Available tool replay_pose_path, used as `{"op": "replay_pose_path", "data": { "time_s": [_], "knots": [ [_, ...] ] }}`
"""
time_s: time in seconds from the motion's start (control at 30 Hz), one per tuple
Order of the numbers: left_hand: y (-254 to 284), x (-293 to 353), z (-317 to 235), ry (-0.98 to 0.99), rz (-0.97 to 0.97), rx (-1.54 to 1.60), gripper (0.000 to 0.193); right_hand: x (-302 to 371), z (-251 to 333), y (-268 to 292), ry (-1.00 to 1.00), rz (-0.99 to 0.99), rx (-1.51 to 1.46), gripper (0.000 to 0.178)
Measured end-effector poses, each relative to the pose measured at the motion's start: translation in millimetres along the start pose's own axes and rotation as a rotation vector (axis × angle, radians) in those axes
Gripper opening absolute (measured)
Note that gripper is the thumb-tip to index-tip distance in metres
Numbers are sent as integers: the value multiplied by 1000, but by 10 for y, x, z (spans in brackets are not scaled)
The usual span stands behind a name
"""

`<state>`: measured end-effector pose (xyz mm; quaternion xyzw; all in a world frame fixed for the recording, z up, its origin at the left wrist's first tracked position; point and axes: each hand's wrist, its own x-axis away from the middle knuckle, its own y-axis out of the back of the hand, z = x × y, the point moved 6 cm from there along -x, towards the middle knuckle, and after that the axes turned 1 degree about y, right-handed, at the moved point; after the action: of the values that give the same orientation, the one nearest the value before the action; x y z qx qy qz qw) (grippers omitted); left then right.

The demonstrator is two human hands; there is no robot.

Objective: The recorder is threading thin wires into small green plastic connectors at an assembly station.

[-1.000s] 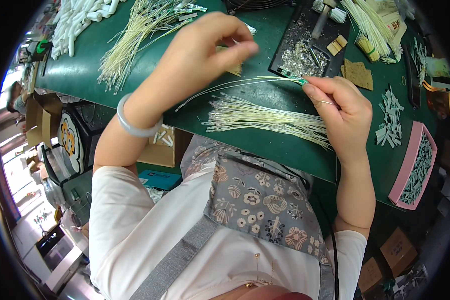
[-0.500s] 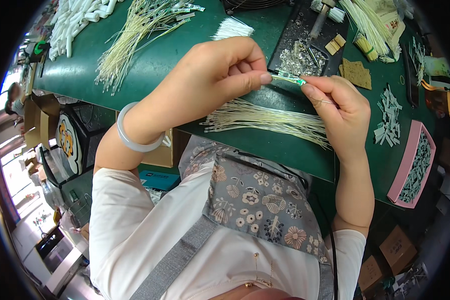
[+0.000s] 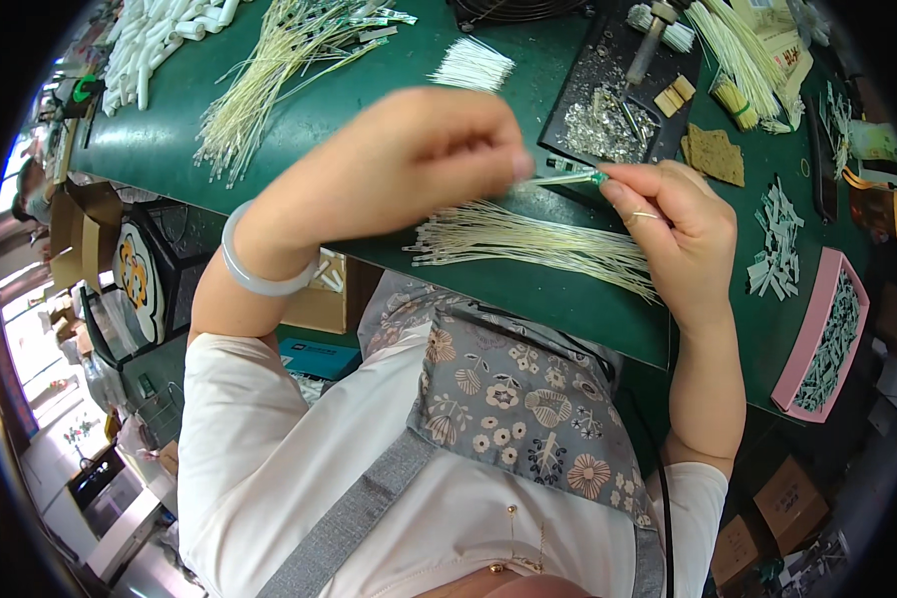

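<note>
The right hand [image 3: 680, 204] pinches a small green circuit board [image 3: 599, 177] between thumb and forefinger, with the fingers closed on its right end and the rest poking out leftward past the tips. From the board, pale wires [image 3: 560, 180] run left across the gap between the two hands and reach the left hand [image 3: 444, 145], near the tip of its thumb. That hand is blurred, its fingers curled in and its thumb lying along below them — whether they grip the wires or only brush them, I cannot tell. Board and wires are held above the green tabletop [image 3: 538, 289], just beyond a loose bundle of yellowish wires [image 3: 528, 242] that lies crosswise in front of the person, its right end beside the right hand. Past the board sits a black tray [image 3: 576, 85] with silvery scraps [image 3: 608, 125] and a soldering iron [image 3: 648, 55]; a brown sponge [image 3: 716, 154] lies near its right edge. Farther right are a heap of thin strips [image 3: 777, 244] and a pink box [image 3: 809, 329] filled with similar pieces.
</note>
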<state>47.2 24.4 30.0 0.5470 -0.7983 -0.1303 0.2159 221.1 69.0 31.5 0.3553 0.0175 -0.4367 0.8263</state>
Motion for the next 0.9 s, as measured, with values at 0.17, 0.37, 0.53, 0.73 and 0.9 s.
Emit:
{"op": "replay_pose_path", "data": {
  "time_s": [0.17,0.37,0.53,0.73,0.9],
  "knots": [
    [473,-147,261,-215,-443,-613,16,26,3,-48,-60,28,-17,8],
    [356,-269,338,-313,-373,-723,10,32,-7,-57,-32,17,-27,7],
    [325,-277,306,-427,-420,-872,7,23,-24,-54,-46,13,-35,7],
    [394,-201,202,-519,-505,-827,10,29,-81,-61,-93,22,-81,6],
    [363,-120,173,-298,-471,-439,13,91,-230,-99,-245,-7,-178,8]
  ]
}}
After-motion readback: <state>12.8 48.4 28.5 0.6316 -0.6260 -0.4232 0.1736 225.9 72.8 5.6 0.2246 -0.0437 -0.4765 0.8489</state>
